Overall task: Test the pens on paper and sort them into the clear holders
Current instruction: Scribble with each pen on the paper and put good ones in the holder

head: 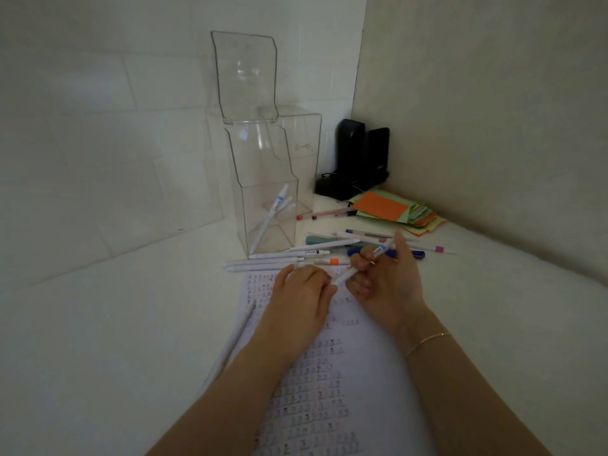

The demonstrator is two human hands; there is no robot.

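My right hand (385, 278) grips a white pen with a blue band (348, 274), held slanted above the paper (345, 373). My left hand (302, 291) pinches the lower end of that same pen. The paper is covered with rows of small test marks. Behind the hands lies a loose pile of pens (329, 253), white, blue and pink-banded. A tall clear holder (266, 218) stands behind the pile with two white pens (273, 215) leaning inside it. A second clear holder (296, 139) stands behind the first.
One white pen (235, 340) lies along the paper's left edge. Coloured sticky notes (394, 209) are stacked at the right, with red pens (325, 213) beside them. Black speakers (355, 159) fill the corner. Walls close in left, behind and right.
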